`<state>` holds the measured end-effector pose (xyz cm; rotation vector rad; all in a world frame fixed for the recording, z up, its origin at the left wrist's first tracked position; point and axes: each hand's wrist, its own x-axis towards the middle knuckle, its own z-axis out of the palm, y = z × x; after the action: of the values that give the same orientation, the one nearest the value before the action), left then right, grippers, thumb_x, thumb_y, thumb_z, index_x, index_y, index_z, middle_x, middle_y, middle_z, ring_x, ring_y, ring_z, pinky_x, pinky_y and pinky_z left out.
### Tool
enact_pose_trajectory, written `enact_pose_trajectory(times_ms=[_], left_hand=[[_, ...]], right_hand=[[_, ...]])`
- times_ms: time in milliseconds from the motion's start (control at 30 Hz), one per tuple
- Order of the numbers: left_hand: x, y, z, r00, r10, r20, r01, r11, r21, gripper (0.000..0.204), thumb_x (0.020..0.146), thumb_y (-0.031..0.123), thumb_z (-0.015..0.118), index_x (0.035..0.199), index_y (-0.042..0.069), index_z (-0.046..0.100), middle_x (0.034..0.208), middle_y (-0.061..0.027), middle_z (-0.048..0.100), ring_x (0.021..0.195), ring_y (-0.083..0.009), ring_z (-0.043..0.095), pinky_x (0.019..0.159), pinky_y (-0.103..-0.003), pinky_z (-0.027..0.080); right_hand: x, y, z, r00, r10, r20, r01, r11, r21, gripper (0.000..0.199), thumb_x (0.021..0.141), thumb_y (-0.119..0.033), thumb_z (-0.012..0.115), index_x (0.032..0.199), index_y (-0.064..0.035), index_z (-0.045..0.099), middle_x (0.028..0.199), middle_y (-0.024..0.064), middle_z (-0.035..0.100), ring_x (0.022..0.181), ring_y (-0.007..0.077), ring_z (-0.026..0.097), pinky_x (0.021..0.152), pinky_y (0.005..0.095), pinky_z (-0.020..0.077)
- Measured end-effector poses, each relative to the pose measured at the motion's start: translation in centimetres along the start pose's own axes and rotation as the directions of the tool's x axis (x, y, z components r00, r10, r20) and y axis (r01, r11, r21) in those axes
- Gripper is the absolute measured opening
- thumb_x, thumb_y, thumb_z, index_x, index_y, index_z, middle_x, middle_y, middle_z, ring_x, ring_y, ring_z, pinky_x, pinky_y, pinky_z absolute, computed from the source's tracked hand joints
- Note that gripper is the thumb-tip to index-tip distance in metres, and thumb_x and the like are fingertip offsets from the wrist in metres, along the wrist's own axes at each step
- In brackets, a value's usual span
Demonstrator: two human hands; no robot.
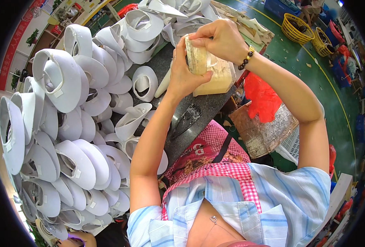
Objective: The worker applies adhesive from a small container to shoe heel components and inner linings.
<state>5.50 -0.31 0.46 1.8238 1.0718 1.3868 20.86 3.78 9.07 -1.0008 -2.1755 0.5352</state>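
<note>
On the dark tabletop, a cream-coloured, crusted box-like container stands near the far right corner. My left hand grips the pale slab-like edge piece at its left side, thumb stretched along the front and fingers behind. Above it, my right hand pinches the top of that same piece, its fingertips pressed together. Whether this piece is a lid or part of the container I cannot tell. Next to my left wrist lies a white rod-like thing, partly hidden. A white shoe upper rests just left of it.
Many white shoe uppers are heaped along the left and far side. A dark flat item lies on the dark tabletop. To the right are a red plastic bag, a stained board and a yellow basket. Another person's arm shows lower left.
</note>
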Motion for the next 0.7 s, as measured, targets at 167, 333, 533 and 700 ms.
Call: enact_pose_trajectory(times_ms=[167, 333, 533, 700], left_hand=[[0.4, -0.2, -0.1, 1.0, -0.004, -0.018, 0.005, 0.999, 0.041, 0.101, 0.056, 0.017, 0.08, 0.139, 0.002, 0.025, 0.127, -0.0205, 0.041, 0.12, -0.0336, 0.042, 0.103, -0.041, 0.035], [0.3, -0.4, -0.6, 0.997, 0.078, -0.01, -0.077, 0.992, 0.095, 0.1, 0.06, 0.008, 0.079, 0.14, 0.002, 0.021, 0.131, -0.013, 0.04, 0.122, -0.0226, 0.043, 0.102, -0.035, 0.037], [-0.7, 0.8, -0.1, 0.999, 0.027, -0.019, -0.024, 0.993, 0.119, 0.104, 0.059, 0.019, 0.081, 0.141, -0.001, 0.021, 0.135, -0.0176, 0.036, 0.128, -0.0289, 0.036, 0.108, -0.038, 0.029], [-0.8, 1.3, -0.4, 1.0, -0.005, -0.014, 0.007, 0.989, 0.146, 0.105, 0.059, 0.02, 0.08, 0.141, -0.002, 0.019, 0.137, -0.0185, 0.034, 0.13, -0.0309, 0.034, 0.109, -0.038, 0.027]], right_hand=[[0.5, -0.1, 0.5, 0.967, -0.233, -0.106, 0.195, 0.938, -0.285, 0.02, 0.077, -0.018, 0.071, 0.096, -0.0106, 0.072, 0.075, 0.0097, 0.069, 0.059, 0.0183, 0.063, 0.058, 0.0272, 0.0482], [1.4, 1.4, -1.5, 0.95, -0.054, 0.307, -0.061, 0.933, 0.354, 0.035, 0.08, -0.023, 0.07, 0.109, -0.0049, 0.065, 0.094, 0.0107, 0.069, 0.083, 0.0132, 0.066, 0.075, 0.0259, 0.0493], [-1.3, 0.2, -1.1, 0.958, -0.267, 0.104, 0.273, 0.961, -0.045, 0.036, 0.077, -0.024, 0.068, 0.106, -0.0015, 0.064, 0.093, 0.0151, 0.066, 0.084, 0.0292, 0.065, 0.075, 0.0355, 0.0498], [-1.1, -2.2, -1.1, 0.914, -0.363, 0.181, 0.405, 0.814, -0.416, 0.014, 0.078, -0.014, 0.061, 0.08, -0.0016, 0.057, 0.072, 0.0136, 0.061, 0.069, 0.0322, 0.063, 0.064, 0.0423, 0.0498]])
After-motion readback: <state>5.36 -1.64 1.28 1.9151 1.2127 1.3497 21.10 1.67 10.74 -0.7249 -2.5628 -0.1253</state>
